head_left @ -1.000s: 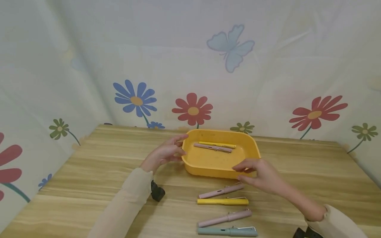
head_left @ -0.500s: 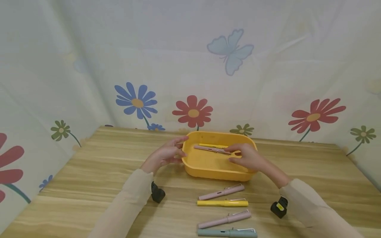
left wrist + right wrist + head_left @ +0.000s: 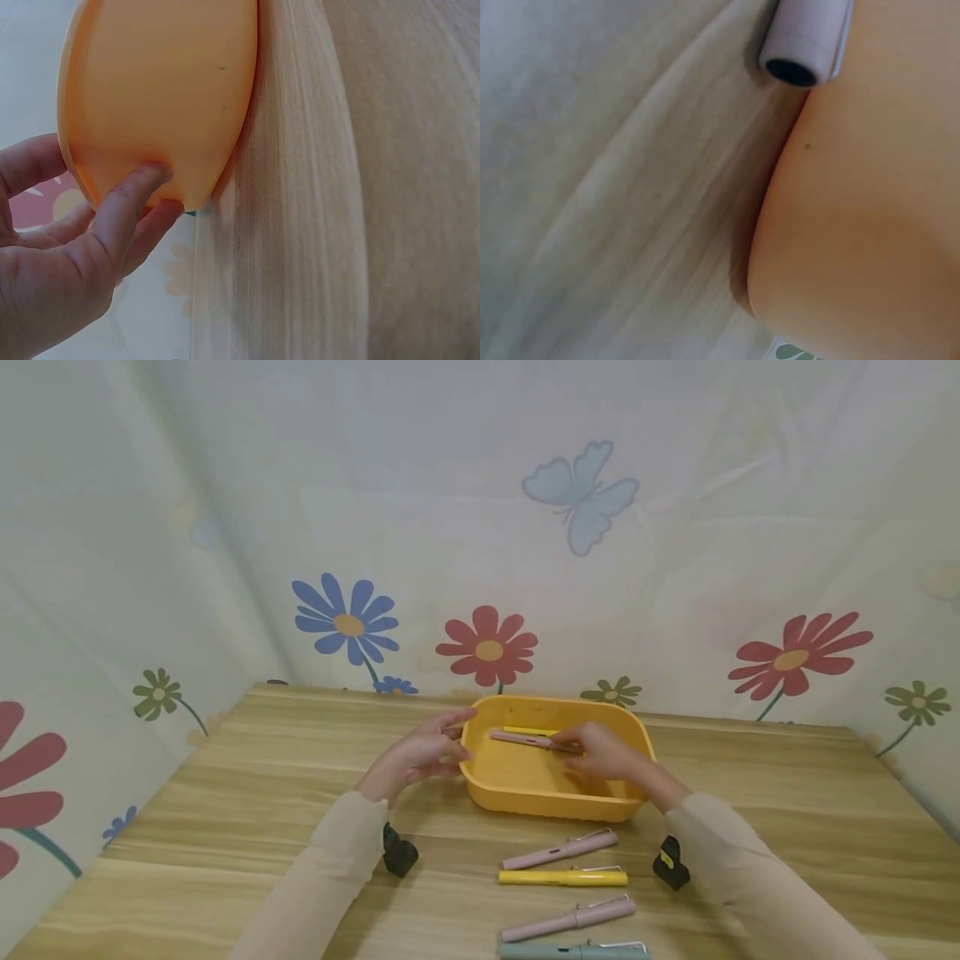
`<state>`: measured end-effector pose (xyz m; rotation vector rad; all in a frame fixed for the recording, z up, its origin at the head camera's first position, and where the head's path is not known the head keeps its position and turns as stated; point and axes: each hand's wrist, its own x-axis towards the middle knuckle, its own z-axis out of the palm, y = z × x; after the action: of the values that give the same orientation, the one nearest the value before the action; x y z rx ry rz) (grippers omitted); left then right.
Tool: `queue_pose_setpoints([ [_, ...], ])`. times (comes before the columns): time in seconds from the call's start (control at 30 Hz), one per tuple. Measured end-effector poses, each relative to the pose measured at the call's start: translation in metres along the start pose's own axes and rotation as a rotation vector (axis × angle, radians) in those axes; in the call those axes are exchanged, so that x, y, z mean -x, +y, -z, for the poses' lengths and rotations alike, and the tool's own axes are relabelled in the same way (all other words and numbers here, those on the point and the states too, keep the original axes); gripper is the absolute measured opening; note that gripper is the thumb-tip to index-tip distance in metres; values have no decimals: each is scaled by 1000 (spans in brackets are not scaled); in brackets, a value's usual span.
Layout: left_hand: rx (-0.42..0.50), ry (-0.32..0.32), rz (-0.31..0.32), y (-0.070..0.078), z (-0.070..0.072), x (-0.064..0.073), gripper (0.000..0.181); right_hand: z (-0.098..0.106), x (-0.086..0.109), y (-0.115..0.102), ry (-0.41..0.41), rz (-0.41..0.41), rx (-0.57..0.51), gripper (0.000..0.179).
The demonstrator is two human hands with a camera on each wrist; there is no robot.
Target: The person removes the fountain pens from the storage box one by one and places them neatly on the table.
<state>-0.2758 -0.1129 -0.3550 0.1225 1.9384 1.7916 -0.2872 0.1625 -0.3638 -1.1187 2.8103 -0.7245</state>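
Observation:
In the head view, my left hand (image 3: 420, 754) holds the left end of a yellow plastic basin (image 3: 555, 803). The left wrist view shows one finger over the rim and others bent against the basin's outer wall (image 3: 180, 82). My right hand (image 3: 603, 752) reaches inside, its fingertips at the clip end of a pink pen (image 3: 517, 738), thumb on the near side. A yellow pen (image 3: 525, 730) lies just behind it, partly covered by that hand. The right hand itself is out of sight in the right wrist view.
In front of the basin lie a pink pen (image 3: 558, 850), a yellow pen (image 3: 562, 877), another pink pen (image 3: 567, 919) and a grey-green pen (image 3: 573, 951). A flowered cloth (image 3: 675, 568) hangs behind the wooden table (image 3: 322, 735).
My right hand has moved from the basin's near right rim over and down into it, reaching the pink pen. The left hand has stayed on the left end.

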Motion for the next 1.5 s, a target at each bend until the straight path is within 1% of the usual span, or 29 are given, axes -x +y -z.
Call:
queue_pose_setpoints([
  [0.13,8,10,3,-2,-2,1,74,-4,-3,3,-27,-8,18,33],
  [0.33,4,11,8,-4,-2,1,74,-6,-9,-5,-45,-39,84,30],
  [0.47,3,1,7,-4,-1,0,73,-6,-14,-9,-49,-51,144,20],
  [0.6,-1,-7,3,-2,0,0,73,-4,-18,-11,-51,-32,192,13],
  [0.7,-6,-7,1,0,0,-1,73,-3,-19,-11,-62,-12,228,12],
  [0.77,-9,-6,3,1,0,-2,73,-3,-19,-13,-74,-23,242,13],
  [1.0,-15,3,3,2,1,-3,73,-3,-19,-19,-97,-32,347,18],
  [1.1,-8,4,7,2,1,-3,73,-2,-18,-20,-107,-50,323,19],
  [1.23,-7,2,11,1,1,-4,72,3,-14,-20,-106,-75,229,15],
  [1.37,-6,13,26,1,1,-3,72,10,-8,-18,-64,-50,171,10],
  [1.5,-9,26,37,1,0,-2,72,17,2,-21,-14,-27,152,19],
])
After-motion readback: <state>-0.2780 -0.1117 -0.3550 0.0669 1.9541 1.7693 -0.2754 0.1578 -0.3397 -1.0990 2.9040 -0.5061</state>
